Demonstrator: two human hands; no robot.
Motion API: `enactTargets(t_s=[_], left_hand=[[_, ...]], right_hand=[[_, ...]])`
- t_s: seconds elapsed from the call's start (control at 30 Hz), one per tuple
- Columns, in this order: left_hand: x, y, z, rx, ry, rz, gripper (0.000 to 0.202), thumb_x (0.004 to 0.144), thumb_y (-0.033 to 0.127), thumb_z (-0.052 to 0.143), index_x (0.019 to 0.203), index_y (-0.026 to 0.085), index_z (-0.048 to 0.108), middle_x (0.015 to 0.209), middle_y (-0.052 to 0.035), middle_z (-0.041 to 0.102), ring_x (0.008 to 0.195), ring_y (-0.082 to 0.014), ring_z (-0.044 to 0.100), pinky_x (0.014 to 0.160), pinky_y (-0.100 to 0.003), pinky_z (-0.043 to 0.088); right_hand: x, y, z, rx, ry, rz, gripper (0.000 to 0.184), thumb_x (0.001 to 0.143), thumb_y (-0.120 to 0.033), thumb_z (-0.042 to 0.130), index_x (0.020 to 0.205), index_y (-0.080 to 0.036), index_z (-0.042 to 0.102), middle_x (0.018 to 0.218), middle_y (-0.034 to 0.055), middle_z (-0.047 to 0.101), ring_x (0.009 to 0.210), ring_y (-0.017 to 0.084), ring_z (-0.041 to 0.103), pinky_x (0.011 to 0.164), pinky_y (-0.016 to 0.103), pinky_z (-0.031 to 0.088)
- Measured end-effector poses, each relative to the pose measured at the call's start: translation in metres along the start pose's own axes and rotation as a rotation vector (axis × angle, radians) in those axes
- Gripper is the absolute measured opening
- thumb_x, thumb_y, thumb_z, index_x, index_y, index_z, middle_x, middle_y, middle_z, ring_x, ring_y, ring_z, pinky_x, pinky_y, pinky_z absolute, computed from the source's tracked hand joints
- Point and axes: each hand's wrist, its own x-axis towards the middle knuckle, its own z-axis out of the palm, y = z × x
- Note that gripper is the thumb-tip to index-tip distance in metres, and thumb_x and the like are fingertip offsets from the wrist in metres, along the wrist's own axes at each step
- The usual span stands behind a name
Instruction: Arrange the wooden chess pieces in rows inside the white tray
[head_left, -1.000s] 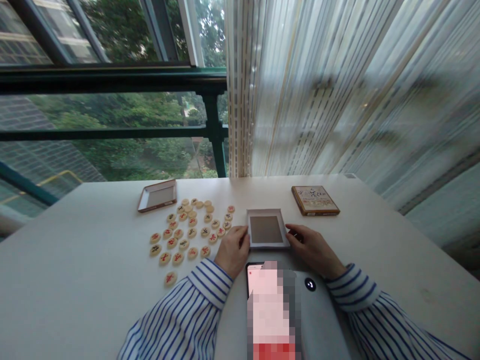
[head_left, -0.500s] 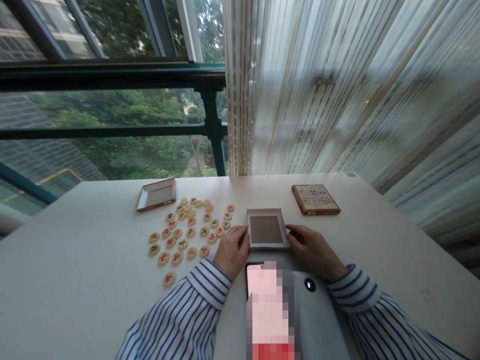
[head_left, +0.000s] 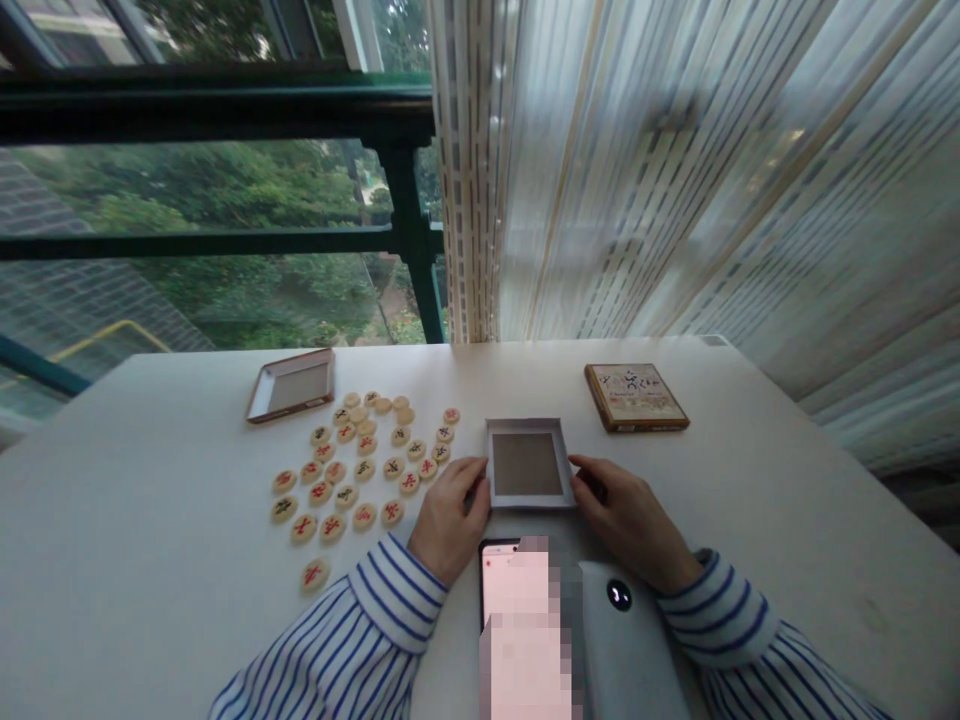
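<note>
Between my two hands lies a shallow, open cardboard box (head_left: 526,465), white-rimmed and grey-brown inside, with nothing in it. My left hand (head_left: 451,518) pinches its left side, thumb and fingers close together. On the opposite side, my right hand (head_left: 634,518) grips the right wall with thumb and forefinger. Many round wooden Chinese chess pieces (head_left: 364,469) are scattered left of the box, marked in red or black characters; a few at the back show plain faces. The nearest ones are beside my left hand, which does not hold them.
A second open box part (head_left: 291,387) sits at the back left of the white table (head_left: 150,560). At the back right is a closed box with a printed cover (head_left: 636,395). A phone (head_left: 517,585), partly blurred out, and a pale rounded device (head_left: 634,650) lie between my forearms.
The view has tilted down and shifted slightly, so the table things appear displaced. My hands keep their hold on both sides of the box, and the chess pieces stay in the same arrangement.
</note>
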Motion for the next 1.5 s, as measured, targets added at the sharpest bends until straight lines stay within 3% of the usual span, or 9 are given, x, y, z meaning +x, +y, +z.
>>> enactTargets(t_s=[0.2,0.77,1.5], left_hand=[[-0.0016,-0.0002,0.0003,-0.02,-0.005,-0.011,0.028,0.081,0.016,0.045,0.105,0.01,0.058,0.1,-0.0096,0.061,0.095,-0.0157,0.055,0.086,-0.029,0.044],[0.0005,-0.0018,0.0031,-0.055,0.038,0.037,0.027,0.077,0.012,0.047,0.101,0.011,0.059,0.094,-0.0092,0.063,0.086,-0.0154,0.057,0.079,-0.029,0.047],[-0.0012,-0.0023,0.0017,-0.042,0.046,0.046,0.027,0.078,0.014,0.046,0.101,0.011,0.059,0.093,-0.0097,0.063,0.083,-0.0153,0.057,0.076,-0.029,0.048]], right_hand=[[-0.0009,-0.0004,0.0,0.023,-0.013,0.032,0.034,0.083,-0.028,0.041,0.109,-0.013,0.056,0.09,0.0065,0.064,0.079,0.016,0.059,0.073,0.027,0.045],[0.001,-0.0042,-0.0006,0.003,0.014,0.023,0.033,0.079,-0.029,0.042,0.103,-0.013,0.058,0.069,0.002,0.063,0.062,0.014,0.058,0.062,0.026,0.043],[0.001,-0.002,-0.0008,0.017,-0.002,0.011,0.035,0.081,-0.031,0.04,0.106,-0.012,0.056,0.07,0.0017,0.063,0.062,0.014,0.058,0.062,0.026,0.043]])
